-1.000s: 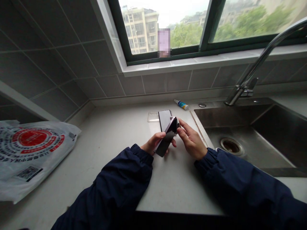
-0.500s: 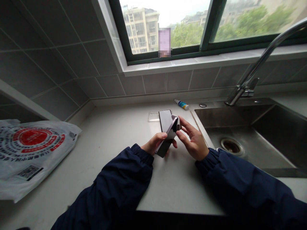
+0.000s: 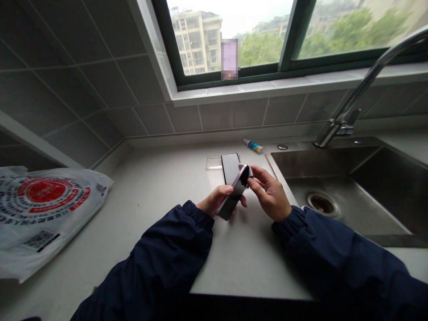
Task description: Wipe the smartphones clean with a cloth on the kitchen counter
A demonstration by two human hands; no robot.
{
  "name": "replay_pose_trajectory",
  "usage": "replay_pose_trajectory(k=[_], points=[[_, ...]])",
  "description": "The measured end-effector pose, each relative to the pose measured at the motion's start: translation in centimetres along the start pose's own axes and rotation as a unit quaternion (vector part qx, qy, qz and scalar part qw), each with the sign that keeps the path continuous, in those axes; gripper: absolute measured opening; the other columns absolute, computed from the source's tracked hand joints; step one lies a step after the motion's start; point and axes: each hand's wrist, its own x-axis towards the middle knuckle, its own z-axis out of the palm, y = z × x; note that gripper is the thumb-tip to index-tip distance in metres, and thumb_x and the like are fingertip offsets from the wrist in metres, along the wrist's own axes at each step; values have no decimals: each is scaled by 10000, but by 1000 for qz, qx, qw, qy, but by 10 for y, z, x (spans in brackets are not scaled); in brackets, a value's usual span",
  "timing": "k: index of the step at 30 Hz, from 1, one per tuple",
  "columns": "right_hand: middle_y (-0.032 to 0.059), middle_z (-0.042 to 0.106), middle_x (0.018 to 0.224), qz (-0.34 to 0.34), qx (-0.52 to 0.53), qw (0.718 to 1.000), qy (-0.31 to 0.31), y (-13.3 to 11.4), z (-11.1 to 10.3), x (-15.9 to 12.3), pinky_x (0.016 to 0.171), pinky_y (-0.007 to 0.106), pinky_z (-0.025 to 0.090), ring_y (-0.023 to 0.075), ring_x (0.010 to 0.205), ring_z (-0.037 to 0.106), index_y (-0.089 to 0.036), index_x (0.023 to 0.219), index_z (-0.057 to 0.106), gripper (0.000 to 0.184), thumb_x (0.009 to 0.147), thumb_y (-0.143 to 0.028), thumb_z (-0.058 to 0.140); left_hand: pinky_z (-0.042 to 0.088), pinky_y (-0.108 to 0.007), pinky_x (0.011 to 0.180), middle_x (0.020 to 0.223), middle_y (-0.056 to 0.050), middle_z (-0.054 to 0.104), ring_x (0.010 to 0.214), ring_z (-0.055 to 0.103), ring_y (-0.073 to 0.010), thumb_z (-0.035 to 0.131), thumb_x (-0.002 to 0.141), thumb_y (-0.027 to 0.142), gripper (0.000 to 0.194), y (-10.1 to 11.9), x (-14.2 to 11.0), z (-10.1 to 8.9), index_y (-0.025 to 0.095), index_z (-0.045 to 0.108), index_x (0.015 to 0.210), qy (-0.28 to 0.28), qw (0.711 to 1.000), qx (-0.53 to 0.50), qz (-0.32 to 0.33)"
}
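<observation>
A printed plastic bag lies on the desk, well left of a clear phone case and a flat black phone. The left hand grips a tilted smartphone; the right hand pinches its top corner, near a small tube.

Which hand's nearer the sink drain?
Right. The right hand is left of the sink drain, over the counter; the left hand is farther left, beyond the right hand.
</observation>
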Motion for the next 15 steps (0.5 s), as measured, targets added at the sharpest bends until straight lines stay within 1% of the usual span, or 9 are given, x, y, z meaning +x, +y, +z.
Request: replay_pose_trajectory(k=[3, 6, 8, 12, 15], points=[[96, 671, 1352, 1, -22, 1000, -8, -2, 1, 0, 1058, 495, 540, 288, 1228, 654, -241, 1353, 593, 450, 927, -371, 657, 447, -240, 414, 949, -137, 715, 492, 596, -134, 586, 728, 688, 709, -1, 1, -1, 113, 638, 1139, 0, 1000, 3, 3], [97, 647, 1395, -2, -41, 999, -9, -3, 2, -1, 1057, 496, 545, 293, 1264, 633, -235, 1393, 570, 505, 904, -315, 672, 462, -249, 431, 980, -152, 717, 499, 607, -138, 576, 735, 691, 747, -1, 1, -3, 108, 630, 1199, -8, 1000, -3, 4], [98, 641, 1406, -2, -48, 999, -9, -3, 2, -1, 1060, 491, 547, 294, 1272, 630, -223, 1402, 577, 508, 904, -289, 654, 463, -244, 434, 979, -151, 719, 498, 606, -135, 569, 742, 689, 749, -2, 1, -3, 109, 626, 1213, -8, 1000, -5, 3], [66, 651, 1398, -3, -57, 998, -7, -1, 1, 0, 1066, 477, 550, 284, 1224, 666, -238, 1405, 602, 496, 909, -244, 600, 452, -229, 416, 1006, -160, 720, 494, 601, -128, 549, 746, 699, 733, -2, 1, -3, 103, 642, 1162, 2, 1000, 3, 2], [49, 640, 1414, -7, -63, 998, -8, 2, 2, 0, 1065, 472, 552, 285, 1207, 678, -248, 1416, 599, 517, 900, -229, 593, 456, -234, 406, 1025, -162, 721, 487, 603, -135, 551, 737, 699, 758, -3, 2, -3, 105, 628, 1202, 2, 1000, -4, -5]])
